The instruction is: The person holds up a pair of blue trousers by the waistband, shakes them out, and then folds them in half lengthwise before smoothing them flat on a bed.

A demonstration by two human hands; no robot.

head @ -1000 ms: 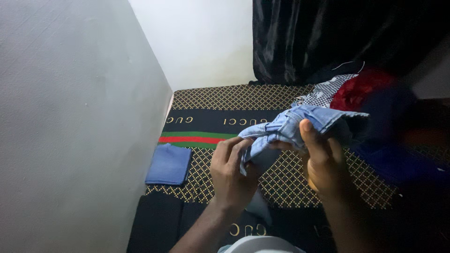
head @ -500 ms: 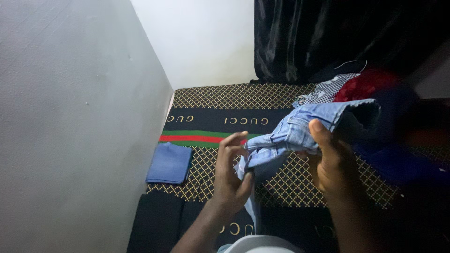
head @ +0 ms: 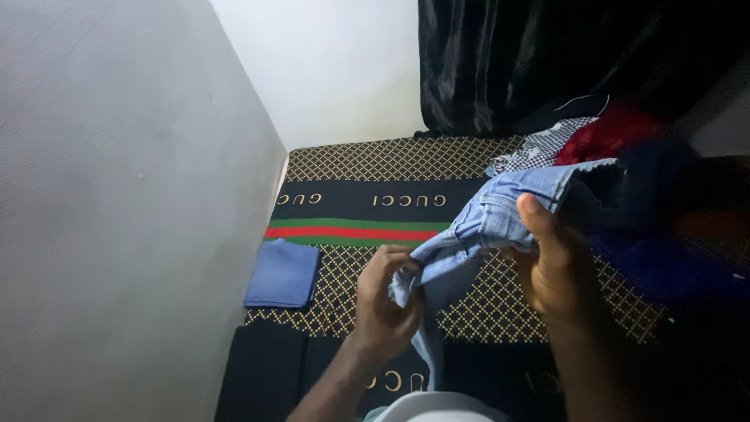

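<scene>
Two grey walls [head: 117, 195] corner patterned bedspread [head: 391, 168].

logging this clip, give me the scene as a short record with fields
setting: patterned bedspread in a corner between pale walls
left hand: fingers closed on the lower end of the denim garment
right hand: grips the garment's upper end, thumb on top
garment state: light blue, bunched, held above the bedspread between both hands
folded cloth: blue, flat on the bedspread near the left wall
pile: checked and red fabrics at the far right, partly blurred
backdrop: dark curtain
</scene>
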